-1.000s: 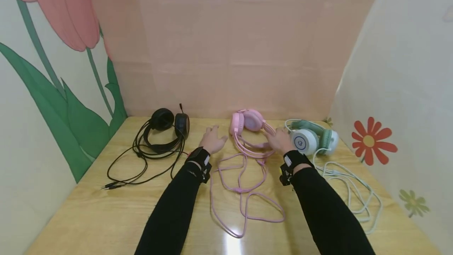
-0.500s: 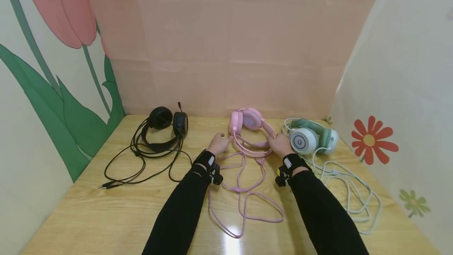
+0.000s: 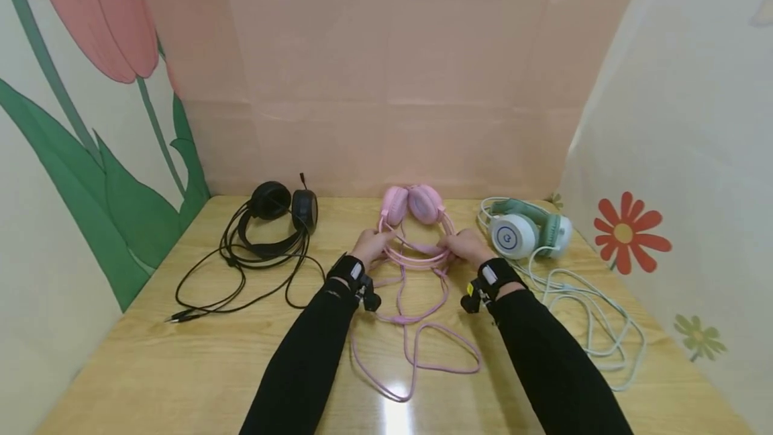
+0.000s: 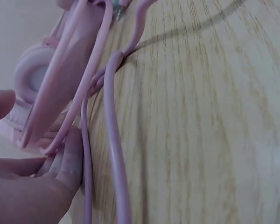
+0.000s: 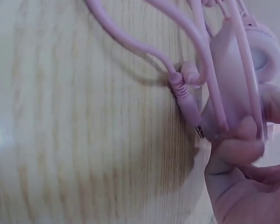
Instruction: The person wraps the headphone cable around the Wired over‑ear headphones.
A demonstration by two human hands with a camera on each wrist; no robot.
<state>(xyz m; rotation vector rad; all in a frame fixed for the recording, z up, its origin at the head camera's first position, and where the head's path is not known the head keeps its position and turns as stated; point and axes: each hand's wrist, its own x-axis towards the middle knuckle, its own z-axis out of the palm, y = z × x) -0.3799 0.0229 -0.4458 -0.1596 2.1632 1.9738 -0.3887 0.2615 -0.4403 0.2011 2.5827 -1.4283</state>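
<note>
Pink headphones (image 3: 417,264) lie at the middle back of the table, ear cups toward the wall and the double-rail headband toward me. My left hand (image 3: 370,247) grips the left side of the headband; in the left wrist view its fingers (image 4: 70,161) reach under the rails. On the opposite side my right hand (image 3: 468,247) holds the band, its fingers (image 5: 238,149) curled round the rails in the right wrist view. A pink cable (image 3: 417,368) trails loosely toward me. Its metal-tipped plug (image 5: 189,107) lies beside the band.
Black headphones (image 3: 272,247) with a microphone boom and a tangled black cable lie to the left. Green and white headphones (image 3: 513,237) with a pale cable (image 3: 604,327) lie close to my right hand. A pink-covered wall (image 3: 386,86) stands behind the wooden table (image 3: 181,374).
My left hand has moved right and forward to the pink headphones and taken hold of the band. The headphones have turned and shifted slightly left, and the right hand has moved a little left with them.
</note>
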